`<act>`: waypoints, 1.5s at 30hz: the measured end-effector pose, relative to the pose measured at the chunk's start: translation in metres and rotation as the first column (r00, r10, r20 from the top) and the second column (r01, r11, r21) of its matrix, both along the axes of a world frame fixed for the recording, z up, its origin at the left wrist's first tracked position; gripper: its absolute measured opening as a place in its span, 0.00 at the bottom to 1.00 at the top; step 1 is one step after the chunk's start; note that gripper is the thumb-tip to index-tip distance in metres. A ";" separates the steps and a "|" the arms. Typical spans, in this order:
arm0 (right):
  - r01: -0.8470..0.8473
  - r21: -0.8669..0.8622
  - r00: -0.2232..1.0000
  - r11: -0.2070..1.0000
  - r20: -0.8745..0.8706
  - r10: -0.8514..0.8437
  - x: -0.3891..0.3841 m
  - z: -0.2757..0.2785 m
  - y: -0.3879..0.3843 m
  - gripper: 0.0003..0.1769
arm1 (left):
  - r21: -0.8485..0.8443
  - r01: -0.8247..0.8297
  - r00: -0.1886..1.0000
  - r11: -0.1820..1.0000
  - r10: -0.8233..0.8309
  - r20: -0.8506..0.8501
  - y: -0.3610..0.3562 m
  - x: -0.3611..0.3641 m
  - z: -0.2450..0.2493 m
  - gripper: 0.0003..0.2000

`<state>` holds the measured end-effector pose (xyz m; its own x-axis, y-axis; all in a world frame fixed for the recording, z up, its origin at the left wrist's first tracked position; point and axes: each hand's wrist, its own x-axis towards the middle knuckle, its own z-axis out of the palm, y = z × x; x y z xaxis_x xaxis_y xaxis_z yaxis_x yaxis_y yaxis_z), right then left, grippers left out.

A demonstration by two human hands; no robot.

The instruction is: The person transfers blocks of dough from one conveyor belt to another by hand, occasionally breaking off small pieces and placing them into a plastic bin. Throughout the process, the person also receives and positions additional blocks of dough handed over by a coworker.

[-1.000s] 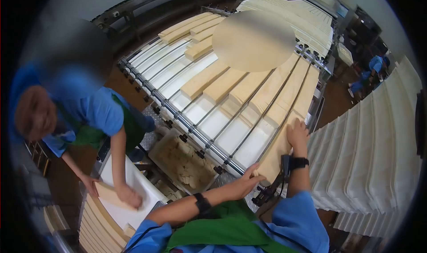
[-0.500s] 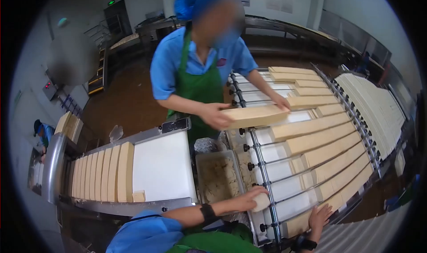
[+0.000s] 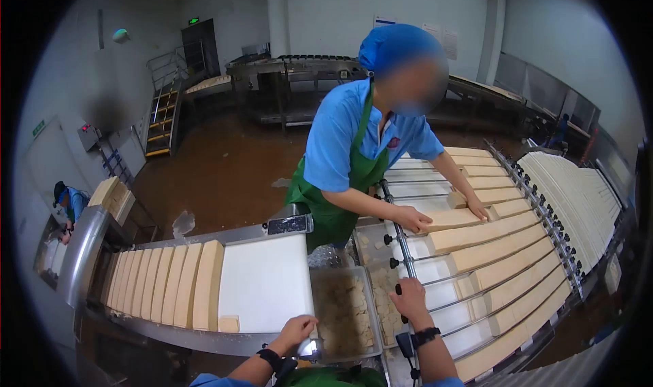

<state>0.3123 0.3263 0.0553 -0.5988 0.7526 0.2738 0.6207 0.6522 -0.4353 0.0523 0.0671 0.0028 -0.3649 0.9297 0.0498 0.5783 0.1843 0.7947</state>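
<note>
My left hand (image 3: 298, 332) is closed with curled fingers at the near corner of the white conveyor belt (image 3: 266, 278). What it may hold is hidden. On that belt, long pale dough strips (image 3: 207, 285) stand side by side, with a small dough piece (image 3: 228, 324) near the front edge. My right hand (image 3: 410, 301) is wrapped over the metal rail (image 3: 405, 251) at the left side of the second belt, beside a black knob (image 3: 399, 289). Dough strips (image 3: 507, 277) lie between thin guide rods there. A plastic bin (image 3: 347, 312) of dough scraps sits between my hands.
Across the belts, a co-worker in a green apron (image 3: 320, 210) leans over, both hands on a dough strip (image 3: 454, 218). Ridged white sheeting (image 3: 568, 200) runs beyond the right rail. Far left, another person (image 3: 71, 200) stands by the machine. Yellow-edged steps (image 3: 162, 123) stand behind.
My left hand has left the round dough piece and moved left to the first belt. My right hand went from the near strip to the rail. The co-worker's strip now lies on the belt.
</note>
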 end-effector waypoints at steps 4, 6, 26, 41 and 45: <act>0.125 0.196 0.954 0.973 0.246 -0.172 -0.022 -0.012 -0.006 0.18 | 0.026 0.169 0.975 0.985 -0.171 0.145 -0.011 -0.006 -0.002 0.10; 0.148 0.195 0.954 0.970 0.230 -0.192 -0.023 -0.012 -0.005 0.14 | 0.047 0.216 0.955 0.975 -0.221 0.198 -0.013 -0.008 -0.003 0.10; 0.195 0.142 0.950 0.970 0.217 -0.223 -0.030 -0.007 -0.015 0.13 | -0.078 0.369 0.927 0.926 -0.362 0.094 -0.014 -0.016 -0.002 0.16; 0.191 0.196 0.957 0.962 0.180 -0.226 -0.027 -0.018 -0.012 0.14 | 0.033 0.428 0.900 0.903 -0.430 0.070 -0.010 -0.025 -0.023 0.14; 0.163 0.183 0.945 0.969 0.255 -0.207 -0.023 -0.019 -0.009 0.18 | -0.015 0.449 0.889 0.893 -0.445 0.111 -0.014 -0.021 -0.012 0.13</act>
